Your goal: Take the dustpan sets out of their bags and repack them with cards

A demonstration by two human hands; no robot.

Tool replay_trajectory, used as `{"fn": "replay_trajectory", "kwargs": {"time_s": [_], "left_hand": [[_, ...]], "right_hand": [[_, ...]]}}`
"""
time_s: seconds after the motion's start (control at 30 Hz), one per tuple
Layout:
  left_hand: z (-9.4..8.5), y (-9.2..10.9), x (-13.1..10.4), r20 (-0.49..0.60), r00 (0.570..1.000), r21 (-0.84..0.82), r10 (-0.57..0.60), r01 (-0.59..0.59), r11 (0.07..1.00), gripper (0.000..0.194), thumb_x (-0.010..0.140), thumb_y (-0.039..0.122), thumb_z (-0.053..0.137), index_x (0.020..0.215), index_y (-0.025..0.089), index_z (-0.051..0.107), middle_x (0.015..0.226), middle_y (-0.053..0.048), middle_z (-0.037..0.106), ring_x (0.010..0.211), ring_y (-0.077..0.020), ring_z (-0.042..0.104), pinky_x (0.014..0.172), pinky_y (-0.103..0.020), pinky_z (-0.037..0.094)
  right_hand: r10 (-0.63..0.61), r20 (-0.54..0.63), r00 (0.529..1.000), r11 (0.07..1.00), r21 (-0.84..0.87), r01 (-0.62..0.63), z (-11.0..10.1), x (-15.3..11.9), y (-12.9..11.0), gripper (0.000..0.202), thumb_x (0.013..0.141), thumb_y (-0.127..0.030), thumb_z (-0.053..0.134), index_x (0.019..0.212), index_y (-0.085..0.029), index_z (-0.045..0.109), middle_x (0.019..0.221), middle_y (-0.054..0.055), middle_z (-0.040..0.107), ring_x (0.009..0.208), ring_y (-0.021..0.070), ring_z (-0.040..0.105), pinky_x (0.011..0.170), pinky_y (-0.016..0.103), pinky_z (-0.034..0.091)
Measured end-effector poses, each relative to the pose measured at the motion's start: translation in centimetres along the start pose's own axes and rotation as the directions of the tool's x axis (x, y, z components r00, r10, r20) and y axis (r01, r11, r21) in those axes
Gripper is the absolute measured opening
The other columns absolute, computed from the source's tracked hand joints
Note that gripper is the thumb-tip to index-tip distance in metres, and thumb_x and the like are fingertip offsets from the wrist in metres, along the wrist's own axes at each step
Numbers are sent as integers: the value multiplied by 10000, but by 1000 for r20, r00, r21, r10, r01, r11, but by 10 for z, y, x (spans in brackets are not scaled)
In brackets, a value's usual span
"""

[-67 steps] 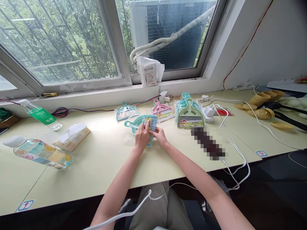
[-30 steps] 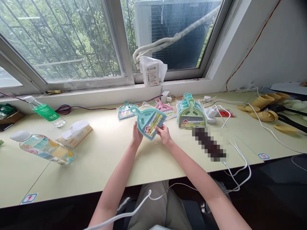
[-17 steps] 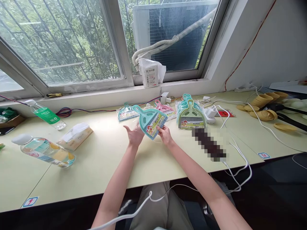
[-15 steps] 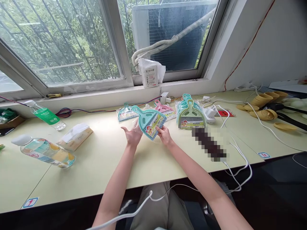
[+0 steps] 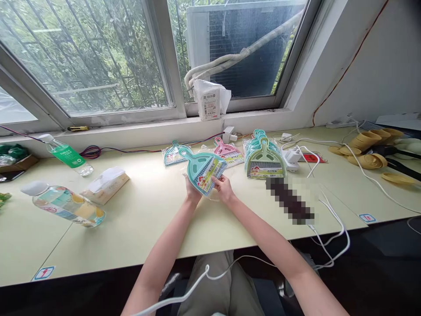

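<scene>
A teal dustpan-and-brush set (image 5: 203, 169) in clear wrapping is held tilted above the table, its handle toward the upper left. My right hand (image 5: 223, 188) pinches its lower right edge, near the yellow label. Behind its lower left side is my left hand (image 5: 192, 191), with most of its fingers hidden by the dustpan. Further back lie another teal set (image 5: 173, 153) and a pink set (image 5: 228, 151). To their right stands a stack of wrapped sets with a green one (image 5: 265, 162) in front.
On the left are a green-labelled bottle (image 5: 70, 156), a larger bottle (image 5: 70, 206) and a tissue pack (image 5: 107, 184). White cables and a plug block (image 5: 291, 159) lie right of the stack, with yellow cups (image 5: 368, 139) farther right. A pixelated dark patch covers something near the right forearm.
My left hand has moved in behind the dustpan; its spread thumb no longer shows. My right hand still holds the set. The whole view has shifted slightly.
</scene>
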State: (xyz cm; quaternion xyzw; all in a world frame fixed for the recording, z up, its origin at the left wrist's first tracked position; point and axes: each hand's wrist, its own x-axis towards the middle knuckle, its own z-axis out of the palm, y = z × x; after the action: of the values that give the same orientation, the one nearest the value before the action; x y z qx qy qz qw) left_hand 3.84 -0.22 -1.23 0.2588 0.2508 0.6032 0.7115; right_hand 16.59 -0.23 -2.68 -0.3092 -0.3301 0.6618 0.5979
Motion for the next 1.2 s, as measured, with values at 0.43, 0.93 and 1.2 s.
{"fn": "replay_trajectory", "kwargs": {"time_s": [0.43,0.93,1.2], "left_hand": [[-7,-6,0,-50,992,601,113,-60,797,529,740,452,651,1191,205,526,1134,-94,639,979,-272,621,683,-343,536],[5,4,-10,121,991,561,-58,-20,827,557,755,384,669,1217,249,389,1176,-102,614,725,-212,698,636,-351,575],[-7,9,2,-11,1000,499,-29,30,866,494,645,191,668,1096,185,469,1026,-67,663,744,-203,674,667,-408,594]], "right_hand": [[-75,-106,992,997,3,76,-10,6,-2,300,657,-287,735,908,-197,598,982,39,699,918,208,665,814,341,561],[-74,-115,991,997,-9,74,-12,8,-13,233,704,-233,701,916,-191,613,967,35,700,887,189,672,814,318,567],[73,-39,997,993,-90,-76,-20,17,-12,122,793,-266,653,854,-172,605,870,59,714,798,188,693,813,340,562]]}}
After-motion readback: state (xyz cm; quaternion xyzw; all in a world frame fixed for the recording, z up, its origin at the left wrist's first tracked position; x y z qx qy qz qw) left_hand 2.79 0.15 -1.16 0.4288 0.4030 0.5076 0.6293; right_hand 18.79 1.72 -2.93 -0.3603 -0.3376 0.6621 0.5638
